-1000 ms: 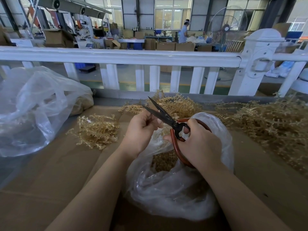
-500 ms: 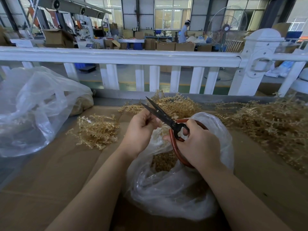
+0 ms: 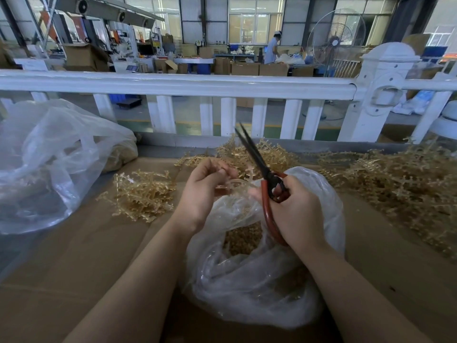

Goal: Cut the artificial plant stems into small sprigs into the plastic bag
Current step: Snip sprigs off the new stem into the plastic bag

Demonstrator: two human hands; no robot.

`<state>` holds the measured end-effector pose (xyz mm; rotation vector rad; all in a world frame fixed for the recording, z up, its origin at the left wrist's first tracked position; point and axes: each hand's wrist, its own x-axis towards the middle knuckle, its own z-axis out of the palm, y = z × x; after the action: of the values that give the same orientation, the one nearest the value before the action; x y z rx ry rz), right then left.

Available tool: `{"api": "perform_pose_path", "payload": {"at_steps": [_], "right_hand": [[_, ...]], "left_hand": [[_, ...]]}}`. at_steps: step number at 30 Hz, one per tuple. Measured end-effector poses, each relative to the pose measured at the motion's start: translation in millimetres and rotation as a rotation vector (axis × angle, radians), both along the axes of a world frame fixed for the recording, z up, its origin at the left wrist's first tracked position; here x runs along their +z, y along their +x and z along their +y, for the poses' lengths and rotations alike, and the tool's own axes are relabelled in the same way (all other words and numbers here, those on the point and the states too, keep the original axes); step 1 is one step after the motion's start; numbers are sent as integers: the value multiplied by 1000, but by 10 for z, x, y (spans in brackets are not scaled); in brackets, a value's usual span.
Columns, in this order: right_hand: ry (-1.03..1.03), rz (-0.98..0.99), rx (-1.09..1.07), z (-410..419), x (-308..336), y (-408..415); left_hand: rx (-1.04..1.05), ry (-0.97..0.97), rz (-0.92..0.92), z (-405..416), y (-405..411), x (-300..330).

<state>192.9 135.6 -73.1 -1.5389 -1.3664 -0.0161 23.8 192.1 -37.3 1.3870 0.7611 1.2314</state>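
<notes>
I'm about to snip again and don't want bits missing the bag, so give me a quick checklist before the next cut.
1. Scissors gripped in right hand: ok.
2. Stem held in left hand: ok, though blurred.
3. Stem between the blades: not ok; the blades point up and away, nearly closed.
4. Bag mouth open beneath the hands: ok.
5. Left fingers clear of the blades: ok.
6. More stems within reach on the right: ok.
</notes>
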Motion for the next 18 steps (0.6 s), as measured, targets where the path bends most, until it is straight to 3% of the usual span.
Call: {"api": "perform_pose_path", "payload": {"at_steps": [3, 9, 18], "right_hand": [[-22, 293, 98, -8, 63, 2], [-74, 614, 232, 44, 112, 57], [-78, 694, 319, 35, 160, 29]], "left_hand": [[-61, -130, -147, 9, -10, 26], [-79, -212, -214, 24, -12, 37], [-64, -130, -83, 19, -1, 13]]}}
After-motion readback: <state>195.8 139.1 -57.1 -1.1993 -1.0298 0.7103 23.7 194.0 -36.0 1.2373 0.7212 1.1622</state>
